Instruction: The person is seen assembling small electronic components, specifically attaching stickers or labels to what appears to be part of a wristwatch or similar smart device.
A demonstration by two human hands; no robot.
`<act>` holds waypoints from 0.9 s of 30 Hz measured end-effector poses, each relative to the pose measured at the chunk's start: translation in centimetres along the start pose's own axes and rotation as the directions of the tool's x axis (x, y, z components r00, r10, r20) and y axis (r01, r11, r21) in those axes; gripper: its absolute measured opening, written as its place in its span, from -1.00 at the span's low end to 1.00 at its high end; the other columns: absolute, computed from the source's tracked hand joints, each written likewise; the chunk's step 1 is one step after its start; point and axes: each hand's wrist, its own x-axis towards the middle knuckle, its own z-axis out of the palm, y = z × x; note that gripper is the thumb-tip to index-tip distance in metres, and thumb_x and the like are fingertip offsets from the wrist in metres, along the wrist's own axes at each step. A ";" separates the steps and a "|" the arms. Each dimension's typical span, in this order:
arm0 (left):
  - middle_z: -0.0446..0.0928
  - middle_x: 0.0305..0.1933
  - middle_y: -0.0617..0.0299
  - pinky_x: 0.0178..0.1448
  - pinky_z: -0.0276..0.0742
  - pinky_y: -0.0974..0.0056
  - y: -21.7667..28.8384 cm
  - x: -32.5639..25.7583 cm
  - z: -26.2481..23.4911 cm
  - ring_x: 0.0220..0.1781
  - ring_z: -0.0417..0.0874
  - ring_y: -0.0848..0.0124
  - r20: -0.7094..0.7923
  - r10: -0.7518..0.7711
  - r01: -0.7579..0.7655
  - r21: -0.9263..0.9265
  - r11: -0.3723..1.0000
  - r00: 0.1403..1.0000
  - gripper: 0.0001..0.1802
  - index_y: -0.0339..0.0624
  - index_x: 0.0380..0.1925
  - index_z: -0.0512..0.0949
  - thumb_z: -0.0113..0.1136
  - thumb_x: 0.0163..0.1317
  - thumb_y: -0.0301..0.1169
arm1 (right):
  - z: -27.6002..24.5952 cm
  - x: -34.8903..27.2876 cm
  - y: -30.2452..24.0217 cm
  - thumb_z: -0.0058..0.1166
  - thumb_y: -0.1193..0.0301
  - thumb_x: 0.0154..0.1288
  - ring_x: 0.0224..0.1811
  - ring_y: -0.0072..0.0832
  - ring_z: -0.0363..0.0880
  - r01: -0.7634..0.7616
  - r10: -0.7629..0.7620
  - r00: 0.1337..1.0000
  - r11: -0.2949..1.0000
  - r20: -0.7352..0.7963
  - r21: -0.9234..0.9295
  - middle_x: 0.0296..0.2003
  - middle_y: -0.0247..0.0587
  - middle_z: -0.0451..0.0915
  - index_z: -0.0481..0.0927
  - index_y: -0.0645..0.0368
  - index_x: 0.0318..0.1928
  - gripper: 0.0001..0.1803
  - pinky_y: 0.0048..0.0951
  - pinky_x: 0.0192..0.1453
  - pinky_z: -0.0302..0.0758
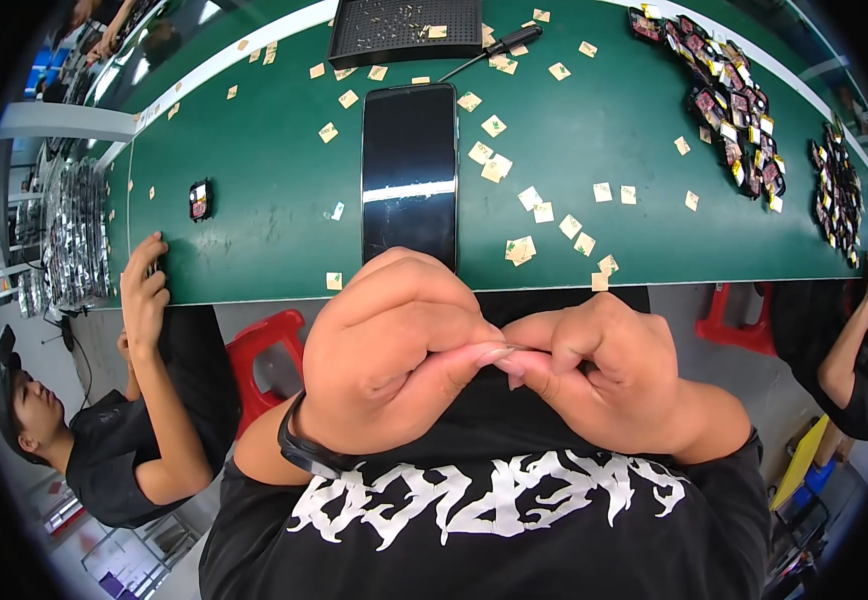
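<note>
Close in front of my chest, my left hand (394,350) and my right hand (604,360) meet at the fingertips. Both are closed in a pinch, thumbs pressed against curled fingers. Whatever sits between the fingertips is too small and too covered to name; only a thin edge shows there. Just beyond my left hand lies a dark smartphone (410,150), its near end hidden behind the knuckles. Small beige paper squares (544,212) are scattered over the green mat around the phone.
A black tray (404,35) with tiny parts stands at the far edge beside a screwdriver (494,52). Small black devices (734,110) lie heaped at right, and one device (200,200) at left. Silvery packets (79,225) are stacked far left. Co-workers' arms (159,370) flank me.
</note>
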 end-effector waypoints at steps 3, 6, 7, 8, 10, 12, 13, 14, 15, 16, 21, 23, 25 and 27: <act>0.59 -0.28 0.13 -0.20 0.50 0.23 0.0 -0.6 0.4 -0.28 0.58 0.27 -0.094 -0.006 0.007 0.013 1.000 0.996 -0.90 -0.26 -0.35 0.62 0.39 0.17 -0.56 | 0.3 -0.2 0.3 0.35 0.61 0.27 -0.51 -0.52 0.67 -0.037 0.039 0.998 0.998 -0.053 0.054 -0.47 -0.17 0.69 0.36 0.19 -0.39 -0.67 -0.52 -0.45 0.58; 0.55 -0.24 0.11 -0.12 0.48 0.21 0.3 -1.5 0.6 -0.22 0.56 0.27 -0.231 -0.152 0.121 -0.142 0.982 0.961 -0.90 -0.29 -0.30 0.60 0.31 0.29 -0.48 | -0.2 0.0 0.1 0.32 0.60 0.30 -0.46 -0.61 0.67 -0.165 0.178 0.980 0.977 -0.091 0.134 -0.45 -0.16 0.70 0.35 0.18 -0.38 -0.67 -0.54 -0.43 0.60; 0.55 -0.24 0.11 -0.12 0.48 0.21 0.4 -1.7 0.6 -0.22 0.56 0.27 -0.227 -0.151 0.121 -0.144 0.982 0.962 -0.90 -0.29 -0.30 0.60 0.31 0.29 -0.48 | -0.2 0.0 0.3 0.32 0.60 0.30 -0.46 -0.61 0.67 -0.167 0.180 0.979 0.977 -0.095 0.134 -0.45 -0.16 0.70 0.35 0.18 -0.38 -0.67 -0.54 -0.43 0.60; 0.54 -0.22 0.10 -0.08 0.46 0.20 0.7 -1.8 0.6 -0.20 0.54 0.27 -0.264 -0.192 0.120 -0.265 0.957 0.945 -0.88 -0.29 -0.27 0.59 0.27 0.34 -0.44 | -0.1 -0.1 0.4 0.30 0.60 0.33 -0.44 -0.64 0.67 -0.187 0.203 0.977 0.963 -0.067 0.194 -0.45 -0.17 0.70 0.34 0.17 -0.37 -0.68 -0.55 -0.42 0.61; 0.50 -0.17 0.09 -0.01 0.42 0.18 1.0 -2.0 0.5 -0.15 0.51 0.28 -0.280 -0.262 0.123 -0.431 0.894 0.924 -0.82 -0.30 -0.21 0.58 0.20 0.43 -0.36 | -0.1 -0.2 0.3 0.27 0.60 0.35 -0.42 -0.66 0.68 -0.208 0.224 0.974 0.945 -0.036 0.253 -0.44 -0.18 0.70 0.33 0.17 -0.36 -0.69 -0.56 -0.41 0.62; 0.51 -0.17 0.09 -0.02 0.42 0.19 1.1 -1.7 0.4 -0.15 0.51 0.28 -0.261 -0.304 0.157 -0.464 0.872 0.916 -0.81 -0.30 -0.21 0.58 0.20 0.43 -0.37 | -0.4 -0.1 -0.2 0.20 0.60 0.40 -0.42 -0.63 0.68 -0.415 0.404 0.908 0.835 0.108 0.362 -0.39 -0.14 0.71 0.30 0.17 -0.30 -0.72 -0.58 -0.42 0.60; 0.51 -0.17 0.10 -0.03 0.42 0.19 1.1 -1.6 0.4 -0.16 0.52 0.29 -0.239 -0.343 0.189 -0.498 0.846 0.908 -0.81 -0.31 -0.21 0.58 0.20 0.43 -0.37 | -0.6 0.1 -0.4 0.20 0.60 0.40 -0.42 -0.63 0.68 -0.415 0.404 0.908 0.834 0.111 0.364 -0.39 -0.14 0.71 0.30 0.17 -0.30 -0.72 -0.58 -0.42 0.60; 0.51 -0.17 0.10 -0.03 0.42 0.19 1.0 -1.6 0.4 -0.16 0.52 0.29 -0.239 -0.345 0.192 -0.497 0.847 0.908 -0.81 -0.31 -0.21 0.58 0.20 0.43 -0.37 | -0.7 0.2 -0.5 0.17 0.61 0.42 -0.42 -0.62 0.69 -0.479 0.452 0.874 0.739 0.178 0.474 -0.36 -0.09 0.70 0.29 0.16 -0.28 -0.73 -0.58 -0.42 0.59; 0.52 -0.17 0.09 -0.03 0.42 0.19 0.9 -1.6 0.4 -0.16 0.52 0.29 -0.215 -0.364 0.210 -0.519 0.829 0.907 -0.81 -0.32 -0.19 0.59 0.20 0.43 -0.38 | -0.9 0.3 -0.6 0.13 0.61 0.44 -0.41 -0.60 0.69 -0.535 0.488 0.836 0.624 0.250 0.570 -0.34 -0.04 0.70 0.28 0.15 -0.25 -0.74 -0.59 -0.43 0.57; 0.53 -0.17 0.08 -0.03 0.43 0.19 0.7 -1.6 0.4 -0.16 0.53 0.30 -0.190 -0.381 0.228 -0.540 0.810 0.905 -0.81 -0.34 -0.18 0.59 0.20 0.43 -0.39 | -1.2 0.5 -0.7 0.13 0.61 0.44 -0.41 -0.60 0.69 -0.535 0.489 0.836 0.623 0.249 0.572 -0.34 -0.04 0.70 0.28 0.15 -0.25 -0.74 -0.59 -0.43 0.57; 0.55 -0.17 0.05 -0.02 0.44 0.23 0.1 -1.6 0.5 -0.16 0.55 0.31 -0.149 -0.409 0.274 -0.535 0.799 0.900 -0.83 -0.36 -0.17 0.62 0.23 0.39 -0.44 | -2.1 1.2 -0.4 0.10 0.56 0.48 -0.42 -0.53 0.70 -0.672 0.471 0.726 0.336 0.501 0.660 -0.30 0.09 0.70 0.24 0.13 -0.20 -0.75 -0.57 -0.44 0.59; 0.56 -0.17 0.04 -0.02 0.44 0.24 0.3 -1.4 0.7 -0.16 0.56 0.31 -0.135 -0.409 0.282 -0.533 0.798 0.903 -0.84 -0.37 -0.18 0.63 0.24 0.38 -0.46 | -2.3 1.2 -0.4 0.09 0.54 0.50 -0.43 -0.50 0.71 -0.681 0.457 0.716 0.293 0.528 0.671 -0.29 0.12 0.70 0.23 0.13 -0.19 -0.75 -0.57 -0.45 0.59; 0.56 -0.18 0.04 -0.06 0.47 0.28 0.6 -1.1 0.9 -0.18 0.58 0.33 -0.108 -0.423 0.305 -0.537 0.786 0.900 -0.90 -0.35 -0.21 0.66 0.26 0.32 -0.54 | -2.4 1.2 -0.4 0.08 0.52 0.51 -0.44 -0.47 0.72 -0.689 0.443 0.706 0.251 0.552 0.680 -0.28 0.16 0.70 0.22 0.13 -0.18 -0.75 -0.56 -0.47 0.59; 0.56 -0.19 0.05 -0.09 0.48 0.29 0.8 -0.9 0.9 -0.19 0.59 0.34 -0.090 -0.444 0.324 -0.559 0.763 0.891 -0.91 -0.34 -0.22 0.66 0.29 0.27 -0.60 | -2.4 1.1 0.0 0.06 0.49 0.53 -0.46 -0.41 0.74 -0.696 0.401 0.696 0.170 0.596 0.698 -0.26 0.22 0.70 0.21 0.13 -0.15 -0.75 -0.53 -0.50 0.60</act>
